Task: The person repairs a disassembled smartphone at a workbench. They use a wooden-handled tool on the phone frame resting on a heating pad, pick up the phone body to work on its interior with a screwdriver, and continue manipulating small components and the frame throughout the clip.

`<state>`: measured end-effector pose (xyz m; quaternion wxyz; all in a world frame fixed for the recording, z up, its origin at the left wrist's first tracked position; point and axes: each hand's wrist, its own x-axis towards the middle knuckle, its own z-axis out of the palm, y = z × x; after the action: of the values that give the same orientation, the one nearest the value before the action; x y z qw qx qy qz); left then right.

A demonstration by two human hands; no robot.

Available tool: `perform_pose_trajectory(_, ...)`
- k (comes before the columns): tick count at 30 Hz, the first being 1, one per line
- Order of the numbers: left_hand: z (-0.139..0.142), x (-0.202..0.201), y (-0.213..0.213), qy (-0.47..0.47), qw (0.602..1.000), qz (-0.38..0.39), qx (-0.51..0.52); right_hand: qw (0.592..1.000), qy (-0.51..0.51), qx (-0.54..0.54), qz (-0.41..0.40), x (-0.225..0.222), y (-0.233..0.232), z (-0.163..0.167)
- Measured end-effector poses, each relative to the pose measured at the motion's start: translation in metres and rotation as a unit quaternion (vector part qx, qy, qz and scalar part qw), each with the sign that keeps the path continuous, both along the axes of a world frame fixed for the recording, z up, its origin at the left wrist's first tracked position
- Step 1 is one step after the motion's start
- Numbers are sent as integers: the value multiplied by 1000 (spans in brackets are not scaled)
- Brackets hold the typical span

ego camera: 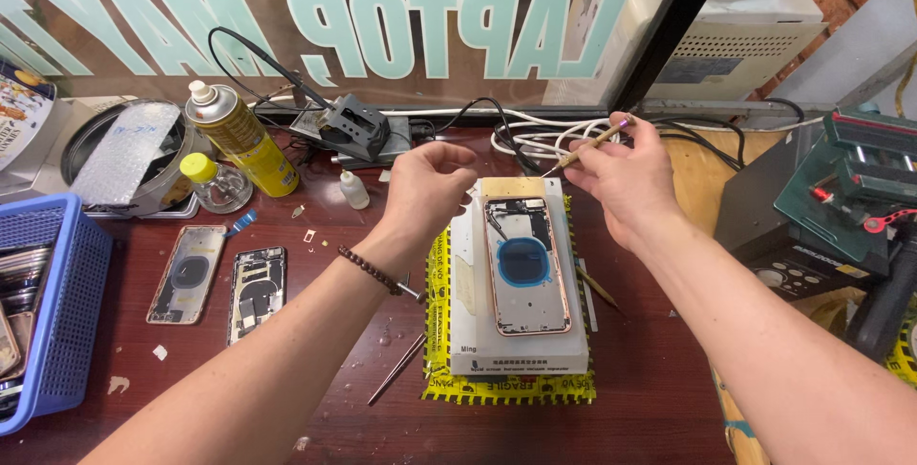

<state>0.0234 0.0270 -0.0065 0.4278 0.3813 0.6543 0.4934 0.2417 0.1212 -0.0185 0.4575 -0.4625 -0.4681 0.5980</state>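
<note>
- Gripping a slim gold-tipped tool (pixel 585 147) between pinched fingers, the right hand (pixel 626 179) is hovering above the top end of the phone housing (pixel 524 264).
- Curling its fingers loosely inward, holding nothing that can be made out, the left hand (pixel 425 188) is hanging just left of that housing's upper edge.
- Lying face-open, the rose-gold housing is resting on a white block (pixel 468 303), which is sitting on yellow tape (pixel 506 389).
- Sitting at the far left, a blue basket (pixel 72 312) is holding flat metallic parts, too hidden to identify.
- Holding a sheet of bubble wrap (pixel 124 155), a round tray (pixel 86 140) is standing behind it.
</note>
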Motion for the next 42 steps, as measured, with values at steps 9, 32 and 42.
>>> perform_pose_trajectory(9, -20, 4, -8, -33, 999, 2, -36, 998, -49, 18, -37, -31, -3, -16)
perform_pose_trajectory(32, -13, 31, 15, 82, 993, -35, 79, 993, 62, -76, -63, -42, -25, 39)
perform_pose_trajectory(42, -10, 35, 10, 110, 991, -31, 72, 999, 26, 30, -32, -40, -37, 38)
